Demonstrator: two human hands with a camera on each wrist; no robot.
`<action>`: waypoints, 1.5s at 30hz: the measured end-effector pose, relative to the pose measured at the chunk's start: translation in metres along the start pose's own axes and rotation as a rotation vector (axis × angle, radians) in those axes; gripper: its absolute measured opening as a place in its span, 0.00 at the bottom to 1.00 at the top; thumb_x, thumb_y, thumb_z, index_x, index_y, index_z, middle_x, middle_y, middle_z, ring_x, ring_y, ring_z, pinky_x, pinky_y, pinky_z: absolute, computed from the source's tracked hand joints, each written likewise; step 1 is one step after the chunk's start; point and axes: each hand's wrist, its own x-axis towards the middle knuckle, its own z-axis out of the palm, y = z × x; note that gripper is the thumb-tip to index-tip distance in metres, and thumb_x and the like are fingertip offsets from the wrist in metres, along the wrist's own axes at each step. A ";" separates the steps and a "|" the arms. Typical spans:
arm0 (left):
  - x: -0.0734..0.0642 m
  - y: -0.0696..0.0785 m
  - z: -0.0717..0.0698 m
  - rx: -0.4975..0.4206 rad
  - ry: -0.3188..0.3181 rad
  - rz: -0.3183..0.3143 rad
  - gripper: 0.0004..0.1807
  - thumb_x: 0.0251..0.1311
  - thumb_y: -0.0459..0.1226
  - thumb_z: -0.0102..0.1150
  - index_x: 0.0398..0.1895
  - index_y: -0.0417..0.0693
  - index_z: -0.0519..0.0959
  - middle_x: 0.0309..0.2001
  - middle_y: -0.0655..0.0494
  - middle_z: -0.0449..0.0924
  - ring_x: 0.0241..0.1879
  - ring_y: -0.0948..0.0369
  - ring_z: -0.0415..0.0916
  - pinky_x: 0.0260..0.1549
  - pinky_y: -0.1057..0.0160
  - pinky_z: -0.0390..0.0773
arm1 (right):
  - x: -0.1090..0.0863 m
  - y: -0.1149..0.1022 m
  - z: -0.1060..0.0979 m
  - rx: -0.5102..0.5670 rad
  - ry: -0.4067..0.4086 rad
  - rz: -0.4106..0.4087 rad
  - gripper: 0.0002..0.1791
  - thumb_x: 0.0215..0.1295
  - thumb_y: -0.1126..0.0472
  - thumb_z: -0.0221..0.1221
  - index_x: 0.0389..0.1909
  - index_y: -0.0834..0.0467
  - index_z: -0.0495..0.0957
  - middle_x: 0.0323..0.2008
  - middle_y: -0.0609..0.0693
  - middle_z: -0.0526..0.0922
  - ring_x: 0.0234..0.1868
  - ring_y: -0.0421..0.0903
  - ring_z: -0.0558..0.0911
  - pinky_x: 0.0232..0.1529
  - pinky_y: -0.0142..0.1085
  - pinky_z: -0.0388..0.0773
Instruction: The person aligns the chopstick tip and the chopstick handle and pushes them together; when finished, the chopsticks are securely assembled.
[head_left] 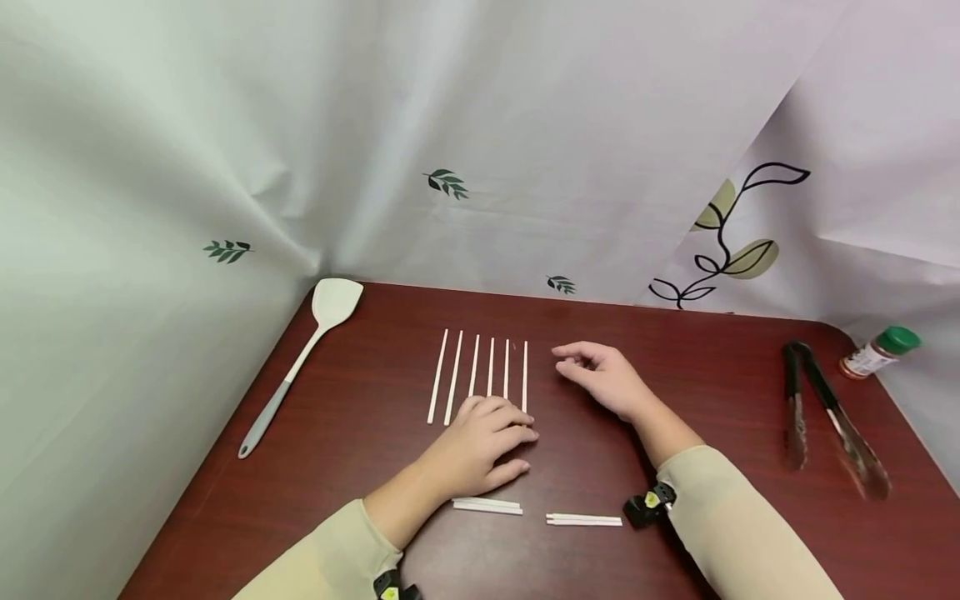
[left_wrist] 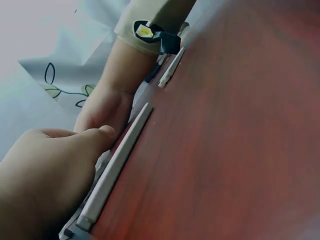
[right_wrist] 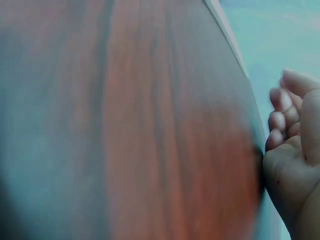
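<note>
Several thin white sticks (head_left: 437, 377) lie side by side in a row on the dark red table (head_left: 360, 367). My left hand (head_left: 483, 446) is over the near ends of the row's right-hand sticks and hides them, its fingers relaxed and slightly spread. To the right of the row, my right hand (head_left: 600, 379) hovers with fingers loosely bent and nothing visible in them; the right wrist view shows the same bent fingers (right_wrist: 277, 122). Closer to me, a small group of white sticks (head_left: 487, 507) lies crosswise just below the left hand. Another small group (head_left: 584, 520) lies to its right.
A white spatula with a grey handle (head_left: 300, 362) lies along the left edge. On the right are metal tongs with black grips (head_left: 828, 400) and a green-capped spice jar (head_left: 877, 353). White leaf-printed sheeting (head_left: 487, 242) closes off the back and sides.
</note>
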 end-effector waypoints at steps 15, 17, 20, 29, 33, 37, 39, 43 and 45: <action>-0.014 0.009 -0.002 -0.042 0.031 0.025 0.16 0.65 0.47 0.71 0.53 0.55 0.87 0.54 0.61 0.82 0.57 0.59 0.77 0.54 0.55 0.74 | -0.059 0.007 0.005 0.121 0.253 -0.057 0.06 0.72 0.65 0.68 0.42 0.65 0.89 0.39 0.56 0.90 0.38 0.36 0.83 0.39 0.27 0.77; -0.017 0.010 -0.003 -0.052 0.035 0.018 0.16 0.65 0.47 0.71 0.53 0.55 0.87 0.52 0.62 0.82 0.55 0.60 0.77 0.54 0.56 0.75 | -0.065 0.005 0.009 0.060 0.282 -0.059 0.04 0.71 0.64 0.69 0.41 0.61 0.90 0.34 0.51 0.90 0.33 0.36 0.81 0.34 0.27 0.76; -0.022 0.010 -0.002 -0.081 0.036 0.010 0.16 0.65 0.46 0.71 0.53 0.54 0.87 0.49 0.62 0.82 0.51 0.61 0.78 0.53 0.58 0.76 | -0.073 0.003 0.015 -0.040 0.300 -0.095 0.02 0.68 0.64 0.71 0.39 0.55 0.91 0.29 0.45 0.87 0.28 0.37 0.78 0.30 0.28 0.75; -0.029 0.014 -0.008 -0.096 0.063 0.007 0.14 0.64 0.46 0.73 0.50 0.53 0.88 0.43 0.64 0.81 0.43 0.64 0.77 0.48 0.62 0.78 | -0.095 -0.008 0.032 -0.232 0.252 -0.306 0.12 0.61 0.66 0.75 0.34 0.43 0.89 0.24 0.32 0.77 0.29 0.37 0.73 0.31 0.28 0.68; -0.036 0.018 -0.014 -0.082 0.034 -0.010 0.15 0.63 0.48 0.73 0.48 0.53 0.87 0.42 0.65 0.81 0.42 0.63 0.78 0.48 0.60 0.79 | -0.110 -0.012 0.039 -0.231 0.199 -0.368 0.14 0.60 0.66 0.76 0.34 0.41 0.88 0.25 0.30 0.76 0.30 0.36 0.72 0.33 0.28 0.68; -0.041 0.020 -0.018 -0.052 0.039 -0.009 0.15 0.61 0.51 0.74 0.46 0.55 0.88 0.40 0.66 0.80 0.41 0.64 0.77 0.46 0.60 0.79 | -0.124 -0.017 0.045 -0.226 0.154 -0.433 0.13 0.60 0.65 0.76 0.34 0.41 0.88 0.26 0.29 0.76 0.31 0.35 0.72 0.34 0.27 0.67; -0.043 0.021 -0.019 -0.042 0.045 0.010 0.15 0.59 0.53 0.75 0.43 0.57 0.88 0.39 0.67 0.79 0.39 0.65 0.76 0.43 0.61 0.78 | -0.130 -0.019 0.047 -0.225 0.133 -0.463 0.10 0.61 0.63 0.76 0.34 0.42 0.88 0.27 0.29 0.76 0.31 0.35 0.72 0.35 0.26 0.67; -0.046 0.023 -0.019 -0.027 0.050 0.049 0.12 0.56 0.52 0.76 0.38 0.61 0.88 0.36 0.70 0.76 0.35 0.66 0.73 0.37 0.65 0.74 | -0.142 -0.021 0.049 -0.245 0.094 -0.537 0.11 0.57 0.62 0.77 0.37 0.44 0.90 0.29 0.29 0.77 0.33 0.34 0.72 0.41 0.27 0.66; -0.047 0.024 -0.019 -0.026 0.047 0.059 0.09 0.57 0.51 0.77 0.37 0.62 0.89 0.35 0.71 0.76 0.34 0.67 0.71 0.34 0.67 0.72 | -0.147 -0.021 0.050 -0.270 0.083 -0.563 0.13 0.52 0.62 0.79 0.37 0.43 0.91 0.30 0.29 0.78 0.34 0.33 0.73 0.43 0.29 0.66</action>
